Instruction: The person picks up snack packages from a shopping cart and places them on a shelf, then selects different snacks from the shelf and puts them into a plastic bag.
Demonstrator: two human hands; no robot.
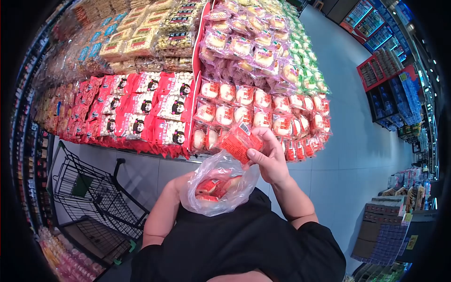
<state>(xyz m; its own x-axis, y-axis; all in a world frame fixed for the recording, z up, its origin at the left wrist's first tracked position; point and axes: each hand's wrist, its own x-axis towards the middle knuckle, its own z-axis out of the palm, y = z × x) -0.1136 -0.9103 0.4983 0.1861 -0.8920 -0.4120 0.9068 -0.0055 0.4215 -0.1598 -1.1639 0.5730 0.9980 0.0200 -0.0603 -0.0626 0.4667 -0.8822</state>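
My right hand (271,157) is closed on a red-wrapped pastry packet (238,144), thumb over its edge. Printed text and a barcode show on the packet, which is raised just above a clear plastic bag (246,180). The bag's mouth gapes upward in front of my chest, and several red-wrapped pastries (206,187) lie inside. My left hand (183,183) supports the bag from the left side; the plastic hides most of its fingers. Just beyond my hands, rows of matching red-and-clear wrapped pastries (244,95) fill the display's front.
Left on the display are red marshmallow-like bags (141,110); purple-wrapped pastries (253,44) are piled farther back. A black shopping cart (96,197) stands at my left. Grey tiled floor (350,136) stretches along the right, with stacked boxes (379,230) at the lower right.
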